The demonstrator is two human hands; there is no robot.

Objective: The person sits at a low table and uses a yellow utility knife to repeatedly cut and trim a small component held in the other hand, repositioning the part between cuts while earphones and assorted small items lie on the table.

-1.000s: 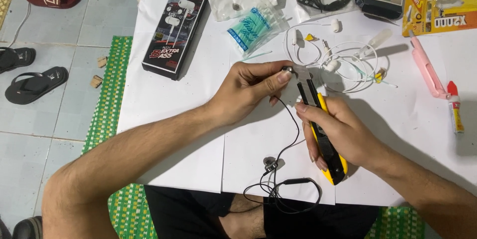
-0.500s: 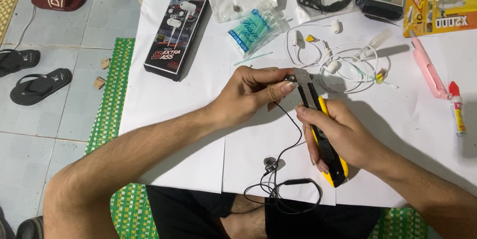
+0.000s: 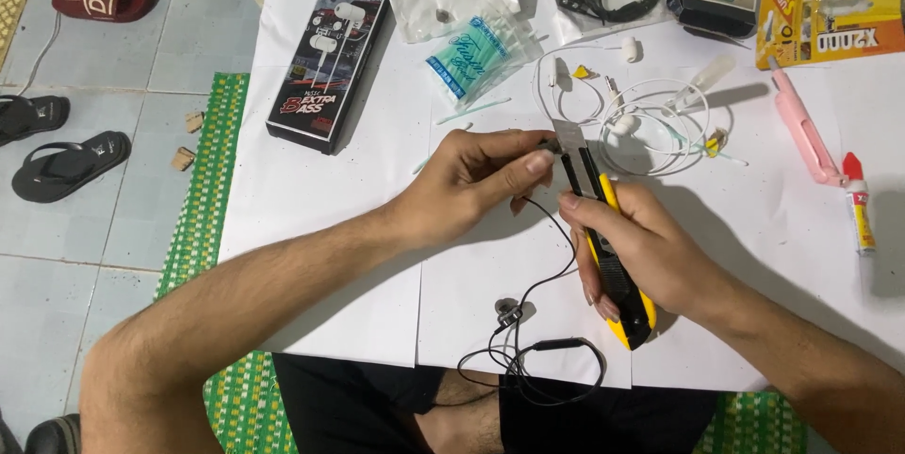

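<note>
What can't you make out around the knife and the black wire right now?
Head view only:
- End of the black wire: hidden inside the left hand fingertips.
- Whether the blade touches the wire: too small, covered by those fingers.
- Utility knife body: mostly wrapped by the right hand.
- Black cable loop: partly lost against dark clothing at the paper's edge.

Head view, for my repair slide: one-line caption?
Left hand pinches black earphone cable while right hand holds yellow utility knife to it.

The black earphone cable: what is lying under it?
White paper sheets lie under the black earphone cable; its lower loops hang over dark shorts. The left hand covers its top end.
</note>
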